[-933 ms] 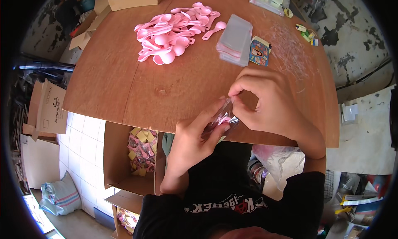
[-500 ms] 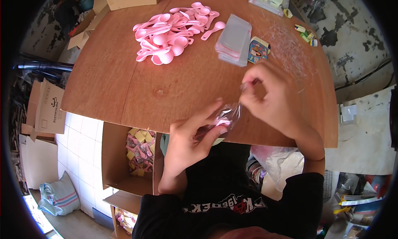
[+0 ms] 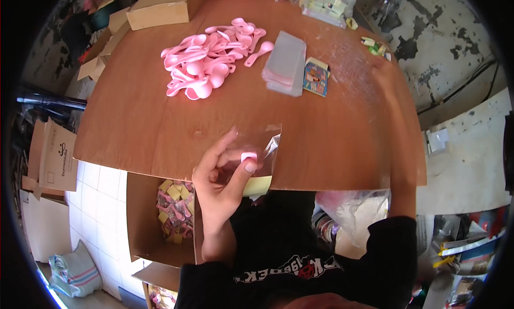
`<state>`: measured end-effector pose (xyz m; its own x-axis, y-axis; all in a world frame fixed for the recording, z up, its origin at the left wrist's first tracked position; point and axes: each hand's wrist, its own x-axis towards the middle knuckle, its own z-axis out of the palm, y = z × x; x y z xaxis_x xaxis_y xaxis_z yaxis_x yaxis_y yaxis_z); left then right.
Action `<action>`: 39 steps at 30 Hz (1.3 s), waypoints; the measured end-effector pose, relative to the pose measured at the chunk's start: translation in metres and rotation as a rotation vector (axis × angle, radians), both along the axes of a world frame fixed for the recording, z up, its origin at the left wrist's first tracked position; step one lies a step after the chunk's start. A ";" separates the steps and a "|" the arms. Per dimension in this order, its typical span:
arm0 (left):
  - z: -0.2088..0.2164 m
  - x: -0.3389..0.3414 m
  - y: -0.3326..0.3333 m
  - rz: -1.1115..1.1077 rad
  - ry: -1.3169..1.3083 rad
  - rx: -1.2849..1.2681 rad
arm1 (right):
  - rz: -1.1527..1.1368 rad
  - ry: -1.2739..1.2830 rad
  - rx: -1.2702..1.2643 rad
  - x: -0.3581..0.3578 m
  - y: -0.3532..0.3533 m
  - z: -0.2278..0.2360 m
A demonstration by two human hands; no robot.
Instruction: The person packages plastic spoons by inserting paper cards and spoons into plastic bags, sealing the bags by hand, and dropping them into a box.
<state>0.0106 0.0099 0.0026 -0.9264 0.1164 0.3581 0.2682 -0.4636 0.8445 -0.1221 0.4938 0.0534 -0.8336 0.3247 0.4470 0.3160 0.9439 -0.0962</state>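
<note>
Near the front edge of the table, my left hand (image 3: 217,175) pinches a clear plastic bag (image 3: 267,145). A pink spoon end (image 3: 248,156) shows by its thumb, the rest hidden by fingers, and a pale yellow card (image 3: 259,186) lies at the bag's lower end. My right hand (image 3: 384,76) is stretched to the far right, beside a few small yellow and green pieces (image 3: 375,45); its fingers are blurred. Close to it are loose clear strands (image 3: 348,76) on the wood. A stack of flat clear bags (image 3: 285,62) and a small colourful box (image 3: 316,77) lie mid-table.
A heap of pink spoons (image 3: 201,62) covers the table's (image 3: 225,111) back left, with one spoon (image 3: 260,53) apart. Behind stand a cardboard box (image 3: 166,8) and a bag of yellow pieces (image 3: 324,9). Below the front edge, an open carton (image 3: 142,218) holds packed spoons (image 3: 174,212).
My right hand has left the bag and moved far right, toward the yellow and green pieces. My left hand still holds the bag, which now hangs more spread out, showing the yellow card.
</note>
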 end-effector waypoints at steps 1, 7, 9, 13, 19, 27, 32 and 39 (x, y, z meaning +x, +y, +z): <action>0.003 -0.002 0.004 0.012 0.010 -0.007 | 0.005 0.015 0.011 -0.003 0.007 -0.005; 0.017 -0.003 0.014 0.035 -0.066 -0.013 | 0.710 0.111 -0.669 0.058 -0.160 0.028; 0.022 -0.005 0.022 0.048 -0.037 0.016 | 1.062 -0.054 -0.681 0.084 -0.210 0.044; 0.029 -0.013 0.043 0.007 0.023 0.032 | 1.100 -0.119 -0.901 0.109 -0.268 0.049; 0.017 -0.022 0.029 0.061 0.194 -0.072 | 1.204 0.355 -0.599 0.099 -0.277 0.074; 0.023 -0.039 0.025 0.187 0.278 -0.336 | 1.155 0.324 -0.621 0.087 -0.276 0.065; 0.024 -0.036 0.022 -0.031 0.132 -0.190 | 1.080 0.037 -0.943 0.089 -0.282 0.062; 0.020 -0.041 0.021 -0.077 -0.022 -0.134 | 1.054 -0.142 -1.281 0.094 -0.265 0.027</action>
<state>-0.0303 0.0313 0.0226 -0.9204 0.2323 0.3146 0.2173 -0.3651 0.9053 -0.0276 0.2286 0.0802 -0.9188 -0.2972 0.2599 -0.2931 0.0724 -0.9533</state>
